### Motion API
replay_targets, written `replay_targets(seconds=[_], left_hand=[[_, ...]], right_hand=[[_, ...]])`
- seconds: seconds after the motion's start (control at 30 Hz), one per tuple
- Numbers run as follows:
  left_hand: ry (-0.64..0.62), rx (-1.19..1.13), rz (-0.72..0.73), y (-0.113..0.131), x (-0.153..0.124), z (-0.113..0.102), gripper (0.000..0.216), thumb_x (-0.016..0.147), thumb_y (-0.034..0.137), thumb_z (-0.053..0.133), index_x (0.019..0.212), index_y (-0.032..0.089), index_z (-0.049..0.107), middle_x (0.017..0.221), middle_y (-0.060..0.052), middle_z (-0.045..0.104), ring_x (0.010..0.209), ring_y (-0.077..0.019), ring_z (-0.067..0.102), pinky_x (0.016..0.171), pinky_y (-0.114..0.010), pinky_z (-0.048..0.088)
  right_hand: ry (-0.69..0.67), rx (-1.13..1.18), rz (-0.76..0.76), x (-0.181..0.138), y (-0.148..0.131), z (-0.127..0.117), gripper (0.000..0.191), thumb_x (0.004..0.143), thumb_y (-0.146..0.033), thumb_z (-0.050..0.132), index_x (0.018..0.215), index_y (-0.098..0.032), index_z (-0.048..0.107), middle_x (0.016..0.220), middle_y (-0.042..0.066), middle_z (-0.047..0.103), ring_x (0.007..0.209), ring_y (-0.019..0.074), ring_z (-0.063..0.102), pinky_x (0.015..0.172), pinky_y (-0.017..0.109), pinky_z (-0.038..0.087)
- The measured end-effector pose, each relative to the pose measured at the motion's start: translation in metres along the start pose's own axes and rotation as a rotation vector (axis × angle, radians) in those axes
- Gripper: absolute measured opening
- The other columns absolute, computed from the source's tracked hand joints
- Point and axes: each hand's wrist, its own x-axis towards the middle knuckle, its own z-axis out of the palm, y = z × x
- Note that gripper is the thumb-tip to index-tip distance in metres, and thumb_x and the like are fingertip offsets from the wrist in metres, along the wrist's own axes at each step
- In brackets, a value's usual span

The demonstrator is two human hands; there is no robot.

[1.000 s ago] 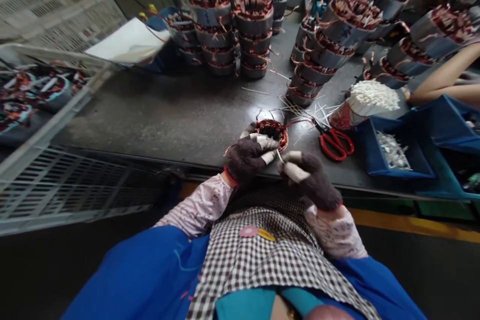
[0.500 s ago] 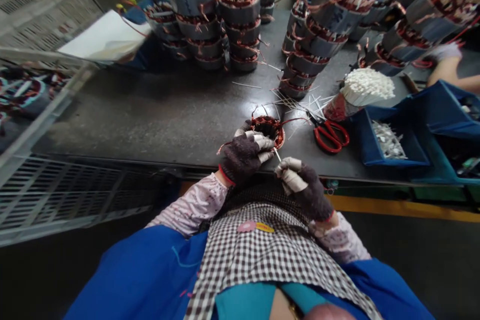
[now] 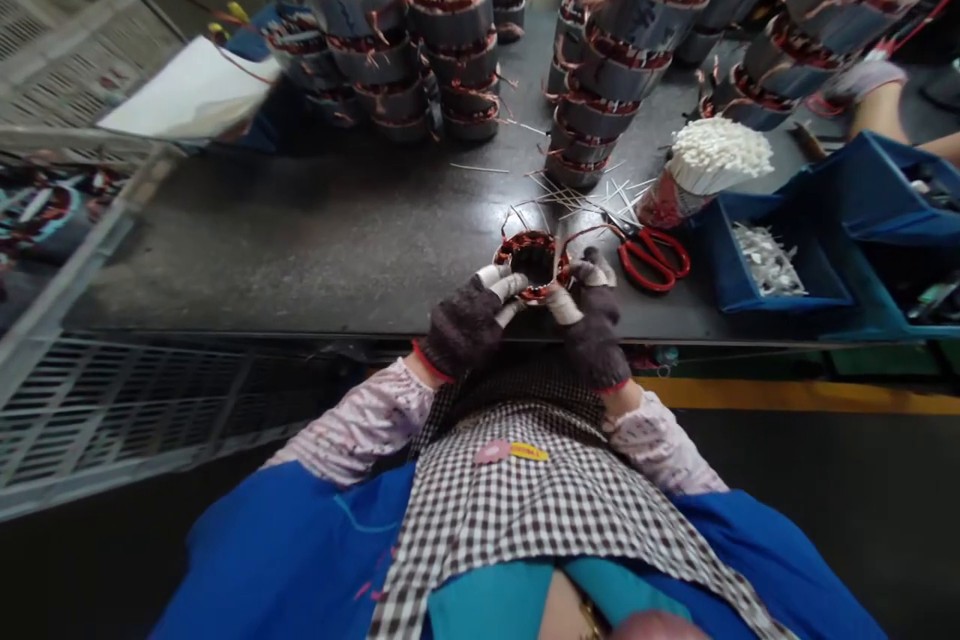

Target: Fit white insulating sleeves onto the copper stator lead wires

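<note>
A motor stator (image 3: 531, 242) with copper windings stands on the dark bench near its front edge, its round opening facing up. My left hand (image 3: 476, 313), in a dark glove with pale taped fingertips, grips its left side. On the right side my right hand (image 3: 589, 315), gloved the same way, has its fingers closed around the rim. A thin white stick (image 3: 556, 258) rises at the stator's right inner edge beside my right thumb. Loose wire ends stick up from the windings. Red-handled scissors (image 3: 654, 258) lie just right of the stator.
Stacks of stators (image 3: 600, 70) line the back of the bench. Loose white sticks (image 3: 577, 195) lie behind the scissors, next to a bundle of white sticks (image 3: 716, 160). Blue bins (image 3: 787, 305) stand at right; a plastic crate (image 3: 90, 250) is at left. Another person's gloved hand (image 3: 870, 80) shows far right.
My right hand has moved from below the stator, where it held a white stick, up onto its right side. My left hand has shifted slightly left, uncovering the opening.
</note>
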Motion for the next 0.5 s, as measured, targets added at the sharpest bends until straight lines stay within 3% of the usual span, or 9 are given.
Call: replay_targets(seconds=[0.1,0.17,0.27,0.37,0.43,0.5], left_hand=[[-0.159,-0.025,0.127,-0.010,0.018,-0.022,0.036,0.122,0.026,0.072,0.149,0.030,0.096,0.159,-0.010,0.092,0.146,-0.0309,0.090,0.129,-0.048,0.078],[-0.278,-0.037,0.213,-0.017,0.040,-0.040,0.038,0.121,0.025,0.071,0.147,0.030,0.098,0.159,-0.009,0.093,0.145,-0.0290,0.091,0.131,-0.047,0.076],[-0.456,-0.052,0.341,-0.021,0.079,-0.060,0.041,0.117,0.020,0.072,0.138,0.038,0.102,0.152,-0.004,0.096,0.139,-0.0257,0.092,0.131,-0.044,0.073],[-0.620,-0.086,0.513,-0.016,0.100,-0.062,0.046,0.112,0.013,0.071,0.128,0.042,0.103,0.140,-0.001,0.099,0.131,-0.0256,0.094,0.125,-0.043,0.074],[-0.589,-0.067,0.569,-0.012,0.094,-0.056,0.048,0.111,0.013,0.071,0.130,0.044,0.103,0.145,-0.003,0.099,0.138,-0.0297,0.093,0.132,-0.052,0.072],[-0.432,-0.046,0.512,-0.012,0.073,-0.047,0.050,0.111,0.016,0.071,0.137,0.046,0.101,0.153,-0.004,0.098,0.151,-0.0352,0.090,0.144,-0.064,0.065]], right_hand=[[-0.124,-0.043,0.097,0.015,0.001,0.015,0.048,0.106,-0.029,0.089,0.152,-0.022,0.079,0.165,0.020,0.086,0.159,0.0350,0.078,0.151,0.051,0.054],[-0.200,-0.061,0.077,0.036,-0.002,0.011,0.058,0.105,-0.022,0.085,0.162,-0.019,0.077,0.166,0.020,0.088,0.155,0.0342,0.083,0.145,0.048,0.059],[-0.395,-0.053,-0.043,0.067,-0.006,-0.012,0.060,0.100,-0.021,0.087,0.160,-0.017,0.083,0.170,0.017,0.088,0.162,0.0356,0.081,0.146,0.050,0.059],[-0.633,0.065,-0.055,0.083,-0.006,-0.036,0.054,0.094,-0.029,0.094,0.147,-0.023,0.089,0.160,0.009,0.094,0.154,0.0351,0.085,0.140,0.054,0.066],[-0.610,0.139,-0.012,0.085,0.000,-0.050,0.053,0.091,-0.036,0.100,0.141,-0.025,0.090,0.145,0.007,0.098,0.138,0.0338,0.090,0.128,0.054,0.074],[-0.344,0.190,0.017,0.087,0.010,-0.065,0.045,0.096,-0.040,0.099,0.137,-0.026,0.087,0.136,0.007,0.098,0.122,0.0301,0.092,0.116,0.050,0.077]])
